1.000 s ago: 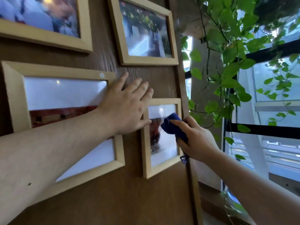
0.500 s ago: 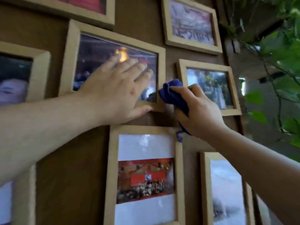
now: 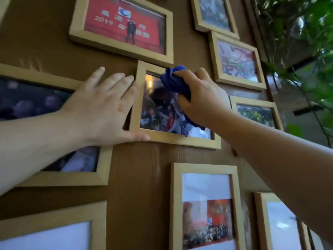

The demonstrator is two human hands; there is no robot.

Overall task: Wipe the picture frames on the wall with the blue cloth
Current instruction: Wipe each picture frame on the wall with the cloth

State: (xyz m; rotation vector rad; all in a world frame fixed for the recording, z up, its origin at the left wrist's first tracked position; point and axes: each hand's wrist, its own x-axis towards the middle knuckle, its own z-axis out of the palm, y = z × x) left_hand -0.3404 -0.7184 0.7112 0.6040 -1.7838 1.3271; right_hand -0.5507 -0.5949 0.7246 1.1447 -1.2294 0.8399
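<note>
Several light wooden picture frames hang on a brown wood-grain wall [image 3: 144, 168]. My right hand [image 3: 203, 98] grips a bunched blue cloth [image 3: 173, 82] and presses it against the glass of the middle frame [image 3: 138, 109], near its top. A tail of the cloth hangs below my palm over the photo. My left hand [image 3: 104, 109] lies flat with fingers spread, covering the left frame's [image 3: 100, 170] right corner; its thumb rests along the middle frame's bottom-left edge.
A red-photo frame [image 3: 122, 46] hangs just above the cloth. More frames hang to the right [image 3: 237, 82] and below [image 3: 174, 204]. Green trailing plant leaves [image 3: 306, 42] hang at the far right beside the wall's edge.
The view has shifted up the wall. My right hand with the cloth moved from the frame's right edge onto its glass. My left hand slid left off the glass to the frame's left side.
</note>
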